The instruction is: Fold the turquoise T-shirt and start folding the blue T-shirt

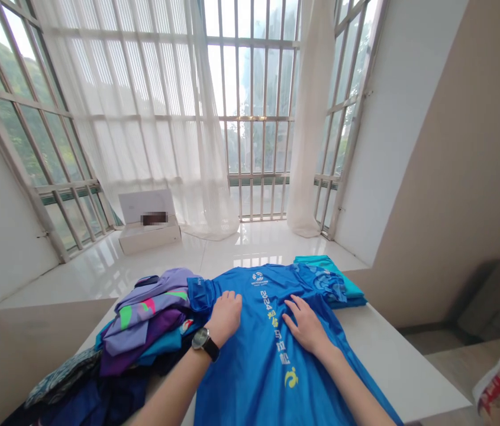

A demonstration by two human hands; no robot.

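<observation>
Blue jersey cut off at bottom edge; white box's label blurred

My shiny blue jersey lies spread flat under my left hand and right hand, both palms pressing down on it. Its yellow print runs down between them toward me, and one bunched sleeve sits just beyond my left hand.

Yellow "2024" runs down the blue jersey.
</observation>
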